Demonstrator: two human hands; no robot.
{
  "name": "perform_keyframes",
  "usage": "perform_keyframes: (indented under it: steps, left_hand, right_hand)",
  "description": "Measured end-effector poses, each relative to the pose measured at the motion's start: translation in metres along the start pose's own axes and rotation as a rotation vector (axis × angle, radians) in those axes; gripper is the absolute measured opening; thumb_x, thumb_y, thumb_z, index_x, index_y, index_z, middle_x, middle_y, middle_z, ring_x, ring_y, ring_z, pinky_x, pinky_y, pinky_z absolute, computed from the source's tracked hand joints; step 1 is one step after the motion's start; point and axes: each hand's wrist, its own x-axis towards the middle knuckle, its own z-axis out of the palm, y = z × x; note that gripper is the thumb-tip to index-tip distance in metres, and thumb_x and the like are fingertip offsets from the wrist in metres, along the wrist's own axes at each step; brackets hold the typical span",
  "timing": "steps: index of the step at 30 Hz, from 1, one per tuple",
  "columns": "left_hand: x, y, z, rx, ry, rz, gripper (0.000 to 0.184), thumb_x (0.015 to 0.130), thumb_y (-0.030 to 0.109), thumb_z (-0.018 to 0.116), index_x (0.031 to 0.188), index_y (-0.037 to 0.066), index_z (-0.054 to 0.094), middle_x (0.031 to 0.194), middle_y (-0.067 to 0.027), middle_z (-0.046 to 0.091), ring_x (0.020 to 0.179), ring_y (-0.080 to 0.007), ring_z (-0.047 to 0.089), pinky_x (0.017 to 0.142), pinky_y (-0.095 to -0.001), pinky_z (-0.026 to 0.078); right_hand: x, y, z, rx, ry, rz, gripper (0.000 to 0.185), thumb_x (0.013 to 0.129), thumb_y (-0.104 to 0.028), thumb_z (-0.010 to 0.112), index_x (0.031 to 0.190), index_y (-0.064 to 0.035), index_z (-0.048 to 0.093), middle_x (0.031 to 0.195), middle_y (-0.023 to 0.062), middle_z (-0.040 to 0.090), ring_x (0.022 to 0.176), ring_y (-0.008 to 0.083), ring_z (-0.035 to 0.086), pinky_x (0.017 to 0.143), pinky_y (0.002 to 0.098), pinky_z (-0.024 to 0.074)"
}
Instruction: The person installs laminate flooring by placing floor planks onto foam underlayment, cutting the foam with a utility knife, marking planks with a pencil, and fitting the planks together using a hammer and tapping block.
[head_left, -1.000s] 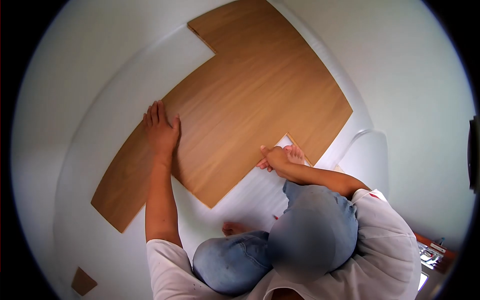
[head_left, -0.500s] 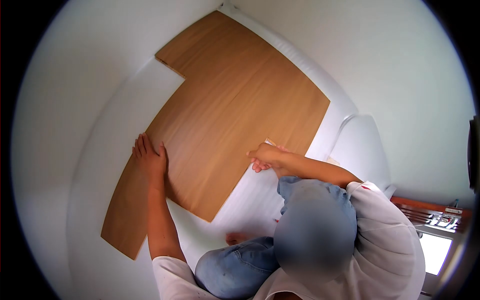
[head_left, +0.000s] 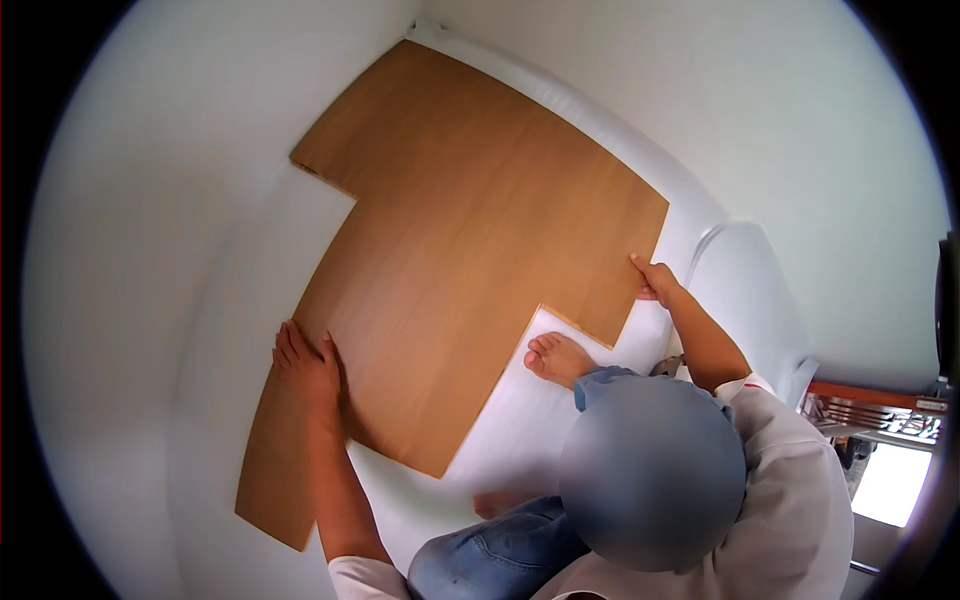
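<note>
Brown wood-look boards (head_left: pixel 470 220) lie joined on a white sheet, with stepped ends. My left hand (head_left: pixel 308 368) rests flat on the boards at their left edge, fingers spread and nothing in its grasp. At the right edge of the boards is my right hand (head_left: pixel 652 279), its thumb on top and its other fingers curled at and partly under the edge. A bare foot (head_left: pixel 558 358) stands on the white sheet beside the notch in the boards.
White sheeting (head_left: pixel 500 425) covers the floor around the boards. Pale walls (head_left: pixel 800 130) rise at left and right. An orange-red rack-like object (head_left: pixel 870 400) and a bright rectangle (head_left: pixel 892 484) are at the lower right.
My right hand has moved right, from the notch near the foot to the boards' right edge. My left hand stays on the boards. The view has shifted, and the small brown piece has left it.
</note>
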Motion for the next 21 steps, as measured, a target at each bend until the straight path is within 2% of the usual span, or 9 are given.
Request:
perform_keyframes:
  steps: [1, 4, 6, 8, 9, 11, 15, 17, 21]
  left_hand:
    - [0.005, 0.002, 0.006, -0.006, -0.036, -0.038, 0.072, 0.096, 0.041, 0.061, 0.150, -0.001, 0.041, 0.154, -0.0228, 0.041, 0.144, -0.0394, 0.037, 0.122, -0.0524, 0.025]
    - [0.054, 0.050, -0.001, -0.085, -0.029, 0.049, 0.072, 0.096, 0.040, 0.063, 0.150, -0.002, 0.040, 0.155, -0.0246, 0.039, 0.145, -0.0411, 0.035, 0.122, -0.0531, 0.024]
    - [0.106, 0.092, 0.012, -0.119, 0.020, 0.312, 0.072, 0.095, 0.037, 0.064, 0.149, -0.004, 0.040, 0.158, -0.0241, 0.036, 0.146, -0.0411, 0.033, 0.123, -0.0532, 0.023]
    - [0.150, 0.132, 0.029, -0.176, -0.011, 0.479, 0.071, 0.095, 0.038, 0.063, 0.149, -0.005, 0.041, 0.159, -0.0235, 0.035, 0.147, -0.0412, 0.032, 0.123, -0.0527, 0.024]
    - [0.158, 0.142, 0.037, -0.179, -0.020, 0.488, 0.071, 0.095, 0.038, 0.063, 0.149, -0.005, 0.041, 0.159, -0.0235, 0.035, 0.147, -0.0412, 0.032, 0.123, -0.0527, 0.024]
    - [0.172, 0.157, 0.050, -0.230, -0.072, 0.526, 0.070, 0.096, 0.038, 0.061, 0.149, -0.005, 0.042, 0.160, -0.0229, 0.034, 0.148, -0.0412, 0.031, 0.123, -0.0522, 0.026]
    - [0.176, 0.156, 0.044, -0.230, -0.173, 0.510, 0.070, 0.097, 0.039, 0.058, 0.149, -0.005, 0.042, 0.160, -0.0225, 0.034, 0.149, -0.0407, 0.030, 0.122, -0.0515, 0.027]
    - [0.182, 0.159, 0.043, -0.179, -0.237, 0.497, 0.070, 0.098, 0.039, 0.057, 0.150, -0.004, 0.041, 0.161, -0.0208, 0.034, 0.150, -0.0396, 0.029, 0.123, -0.0508, 0.027]
    - [0.179, 0.159, 0.039, -0.138, -0.283, 0.498, 0.071, 0.098, 0.040, 0.056, 0.151, -0.004, 0.040, 0.162, -0.0190, 0.033, 0.151, -0.0387, 0.027, 0.123, -0.0499, 0.027]
  right_hand:
    - [-0.001, -0.003, -0.001, 0.030, -0.016, 0.006, 0.077, 0.082, -0.069, 0.072, 0.111, 0.0021, 0.067, 0.097, 0.0104, 0.069, 0.083, 0.0196, 0.068, 0.072, 0.0350, 0.0618]
    - [-0.002, -0.006, -0.001, 0.096, -0.069, 0.044, 0.074, 0.082, -0.067, 0.073, 0.113, -0.0007, 0.068, 0.101, 0.0088, 0.070, 0.084, 0.0188, 0.068, 0.075, 0.0356, 0.0610]
    - [-0.008, -0.010, 0.004, 0.139, -0.067, 0.077, 0.070, 0.083, -0.064, 0.074, 0.115, -0.0023, 0.068, 0.105, 0.0085, 0.071, 0.088, 0.0187, 0.068, 0.080, 0.0377, 0.0597]
    - [-0.020, -0.016, 0.008, 0.256, -0.020, 0.090, 0.060, 0.088, -0.055, 0.074, 0.117, -0.0023, 0.068, 0.108, 0.0083, 0.072, 0.096, 0.0195, 0.068, 0.088, 0.0417, 0.0558]
    - [-0.023, -0.019, 0.012, 0.260, -0.016, 0.102, 0.060, 0.088, -0.055, 0.074, 0.117, -0.0023, 0.068, 0.108, 0.0083, 0.072, 0.096, 0.0195, 0.068, 0.088, 0.0417, 0.0558]
    - [-0.028, -0.024, 0.022, 0.451, 0.034, 0.150, 0.054, 0.092, -0.044, 0.073, 0.120, 0.0015, 0.065, 0.110, 0.0109, 0.071, 0.099, 0.0221, 0.068, 0.092, 0.0470, 0.0521]
    - [-0.039, -0.035, 0.029, 0.481, 0.096, 0.193, 0.055, 0.095, -0.039, 0.071, 0.124, 0.0065, 0.060, 0.110, 0.0140, 0.071, 0.102, 0.0252, 0.068, 0.087, 0.0460, 0.0542]
    - [-0.042, -0.041, 0.030, 0.453, 0.162, 0.143, 0.059, 0.096, -0.038, 0.070, 0.127, 0.0108, 0.055, 0.111, 0.0178, 0.070, 0.100, 0.0277, 0.069, 0.084, 0.0419, 0.0562]
    - [-0.039, -0.031, 0.027, 0.371, 0.149, 0.209, 0.059, 0.098, -0.037, 0.068, 0.126, 0.0125, 0.055, 0.110, 0.0192, 0.069, 0.094, 0.0277, 0.070, 0.078, 0.0373, 0.0580]
